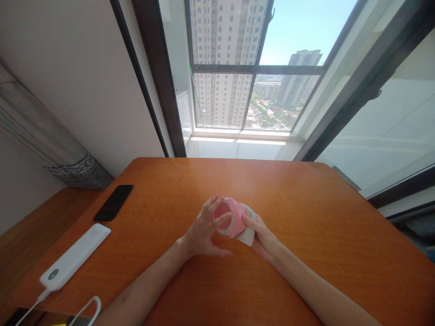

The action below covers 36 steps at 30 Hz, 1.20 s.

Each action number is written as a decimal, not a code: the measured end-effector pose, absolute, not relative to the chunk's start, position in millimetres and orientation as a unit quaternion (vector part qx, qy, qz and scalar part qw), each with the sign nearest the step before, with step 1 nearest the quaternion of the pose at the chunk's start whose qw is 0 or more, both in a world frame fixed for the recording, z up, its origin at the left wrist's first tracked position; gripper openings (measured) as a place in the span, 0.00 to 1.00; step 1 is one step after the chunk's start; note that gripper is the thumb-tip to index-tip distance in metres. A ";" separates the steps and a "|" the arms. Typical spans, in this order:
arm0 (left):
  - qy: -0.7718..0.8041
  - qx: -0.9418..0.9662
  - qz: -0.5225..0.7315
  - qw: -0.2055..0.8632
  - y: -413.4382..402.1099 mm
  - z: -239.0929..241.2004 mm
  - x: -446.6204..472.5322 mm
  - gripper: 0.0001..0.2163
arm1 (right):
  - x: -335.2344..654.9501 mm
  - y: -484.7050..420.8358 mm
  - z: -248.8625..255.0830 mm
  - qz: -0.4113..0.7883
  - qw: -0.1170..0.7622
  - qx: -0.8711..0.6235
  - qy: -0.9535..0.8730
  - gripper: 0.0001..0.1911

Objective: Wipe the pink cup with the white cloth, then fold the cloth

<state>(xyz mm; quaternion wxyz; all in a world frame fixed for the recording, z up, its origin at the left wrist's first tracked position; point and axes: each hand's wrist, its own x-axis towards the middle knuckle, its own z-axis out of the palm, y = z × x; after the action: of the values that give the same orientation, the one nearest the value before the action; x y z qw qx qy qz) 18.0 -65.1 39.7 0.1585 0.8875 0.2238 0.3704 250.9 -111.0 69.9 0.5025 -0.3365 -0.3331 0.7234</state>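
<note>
A pink cup-like object (pixel 234 216) with a white part (pixel 249 234) behind it lies on its side at the middle of the orange wooden table (pixel 306 217), its open mouth towards the left. My left hand (pixel 204 228) is at that mouth, fingers spread, with fingertips touching the rim and reaching inside. My right hand (pixel 263 237) grips the object from the right, thumb on the pink side and fingers wrapped under the white part.
A black phone (pixel 113 202) lies near the table's left edge. A white power bank (pixel 75 256) with a white cable (pixel 86 308) lies at the front left. A large window (pixel 244 90) and sill stand beyond the far edge.
</note>
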 end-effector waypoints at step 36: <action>0.200 0.808 0.494 0.252 -81.2 6.0 18.7 0.56 | 235.4 -139.9 76.4 0.381 0.465 -0.302 -0.740 0.13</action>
<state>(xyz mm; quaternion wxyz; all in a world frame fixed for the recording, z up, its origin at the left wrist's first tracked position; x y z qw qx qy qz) 18.7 -81.2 6.0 0.2520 0.8081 0.1997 0.4936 235.4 -139.9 76.4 0.4646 -0.3025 -0.7398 0.3812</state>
